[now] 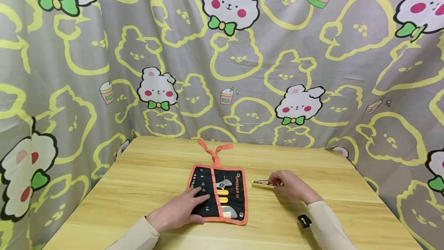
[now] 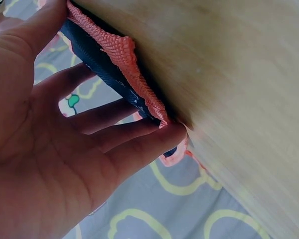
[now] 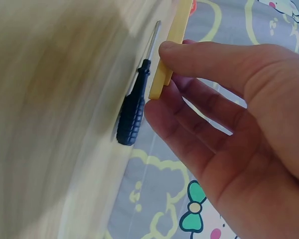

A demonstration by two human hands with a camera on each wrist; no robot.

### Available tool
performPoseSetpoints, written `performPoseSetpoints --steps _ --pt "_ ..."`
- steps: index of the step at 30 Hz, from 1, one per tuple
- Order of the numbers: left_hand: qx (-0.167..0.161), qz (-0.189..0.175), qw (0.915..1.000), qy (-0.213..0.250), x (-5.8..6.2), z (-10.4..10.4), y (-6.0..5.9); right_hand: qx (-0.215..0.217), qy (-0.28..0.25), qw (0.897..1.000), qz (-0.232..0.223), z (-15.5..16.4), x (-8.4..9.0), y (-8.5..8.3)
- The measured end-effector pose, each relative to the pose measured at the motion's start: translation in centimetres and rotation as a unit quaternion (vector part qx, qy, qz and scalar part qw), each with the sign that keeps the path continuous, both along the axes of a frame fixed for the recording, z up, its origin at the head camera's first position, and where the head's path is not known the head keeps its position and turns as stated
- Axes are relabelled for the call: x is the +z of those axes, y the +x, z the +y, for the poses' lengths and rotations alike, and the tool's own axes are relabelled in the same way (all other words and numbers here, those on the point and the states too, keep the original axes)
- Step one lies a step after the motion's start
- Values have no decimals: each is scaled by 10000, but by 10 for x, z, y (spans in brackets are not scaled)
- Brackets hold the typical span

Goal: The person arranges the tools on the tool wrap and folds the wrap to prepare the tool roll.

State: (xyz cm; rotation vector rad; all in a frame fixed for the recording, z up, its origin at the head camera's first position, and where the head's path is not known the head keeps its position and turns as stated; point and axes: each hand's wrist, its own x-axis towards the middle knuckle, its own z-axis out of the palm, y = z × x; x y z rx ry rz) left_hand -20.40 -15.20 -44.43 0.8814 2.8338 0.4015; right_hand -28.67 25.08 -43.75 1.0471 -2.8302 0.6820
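A black tool pouch point(image 1: 230, 174) with orange trim lies unrolled on the table. My left hand point(image 1: 178, 207) rests on its left part, fingers spread; in the left wrist view its fingertips touch the pouch's orange edge point(image 2: 122, 55). An adjustable wrench point(image 1: 224, 183), two yellow handles point(image 1: 223, 192) and a grey-bodied tool point(image 1: 229, 212) sit in the pouch pockets. To the right of the pouch, my right hand point(image 1: 289, 184) pinches a slim yellow piece with a dark label point(image 1: 260, 183) between thumb and fingers. Close beside it is a black-handled screwdriver point(image 3: 133, 109), clearest in the right wrist view.
Orange tie straps point(image 1: 215, 153) stretch from the pouch toward the table's back edge. Around the wooden table point(image 1: 145, 173) hangs a grey curtain point(image 1: 194, 61) printed with cartoon bears. A small black device point(image 1: 304, 221) is by the right wrist.
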Motion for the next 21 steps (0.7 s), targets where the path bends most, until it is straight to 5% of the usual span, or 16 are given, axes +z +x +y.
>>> performPoseSetpoints --steps 21 --pt "33 39 9999 -94 -1 0 -1 161 99 9987 469 -56 5 -8"
